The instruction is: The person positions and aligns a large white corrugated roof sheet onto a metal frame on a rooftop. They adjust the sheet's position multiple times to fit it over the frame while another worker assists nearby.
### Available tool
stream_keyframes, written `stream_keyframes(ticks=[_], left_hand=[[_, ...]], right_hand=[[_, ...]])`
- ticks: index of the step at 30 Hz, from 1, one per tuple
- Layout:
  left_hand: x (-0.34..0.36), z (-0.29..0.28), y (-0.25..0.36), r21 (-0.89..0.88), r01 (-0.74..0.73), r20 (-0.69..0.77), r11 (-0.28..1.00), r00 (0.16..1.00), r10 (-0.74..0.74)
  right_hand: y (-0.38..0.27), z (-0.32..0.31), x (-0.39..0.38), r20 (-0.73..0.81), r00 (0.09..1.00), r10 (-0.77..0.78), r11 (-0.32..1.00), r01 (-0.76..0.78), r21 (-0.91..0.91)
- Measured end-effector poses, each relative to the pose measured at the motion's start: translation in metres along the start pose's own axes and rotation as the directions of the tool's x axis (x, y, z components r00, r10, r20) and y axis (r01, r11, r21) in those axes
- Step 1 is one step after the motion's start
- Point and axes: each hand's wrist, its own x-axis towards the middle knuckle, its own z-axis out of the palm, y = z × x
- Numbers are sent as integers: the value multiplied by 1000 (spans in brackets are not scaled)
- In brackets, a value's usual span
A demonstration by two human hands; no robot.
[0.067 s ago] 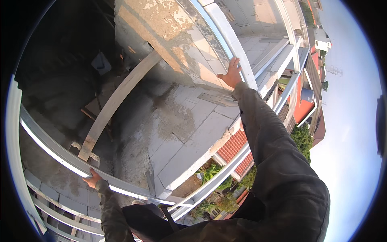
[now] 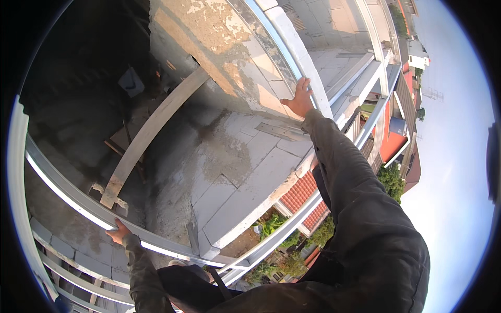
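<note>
My left hand (image 2: pixel 121 232) is closed over a pale metal beam (image 2: pixel 162 243) that curves across the lower left of the view. Farther up and to the right, my right hand (image 2: pixel 299 98) rests with thumb and fingers spread against the top edge of a grey block wall (image 2: pixel 311 73). A bluish metal strip (image 2: pixel 282 37) runs along that wall and passes by its fingertips. Dark long sleeves cover both arms. Part of the left fingers is hidden behind the beam.
A wooden plank (image 2: pixel 156 130) spans the dark opening on the left. Below the wall lies a block ledge (image 2: pixel 245 172) with a flat board piece (image 2: pixel 282 130). Metal rails (image 2: pixel 292 224) cross above a drop, with red roof tiles (image 2: pixel 304 197) and plants (image 2: pixel 271 224) far below.
Both hands keep their places on the beam and the wall. The right arm has shifted very slightly.
</note>
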Motion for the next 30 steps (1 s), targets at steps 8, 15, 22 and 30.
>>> stream_keyframes(ticks=[8, 15, 22, 30], left_hand=[[20, 17, -1, 120, 79, 36, 990, 996, -84], [-115, 20, 339, 233, 89, 84, 968, 990, -111], [-439, -40, 823, -624, 210, 566, 753, 785, 251], [-491, -37, 852, -594, 118, 313, 796, 945, 93]], right_hand=[[-36, -37, -10, 137, 980, 145, 987, -152, 44], [-29, -22, -3, 128, 959, 254, 967, -250, -48], [-45, -55, -5, 137, 971, 195, 964, -216, 153], [44, -145, 14, 501, 851, -157, 947, -13, 320]])
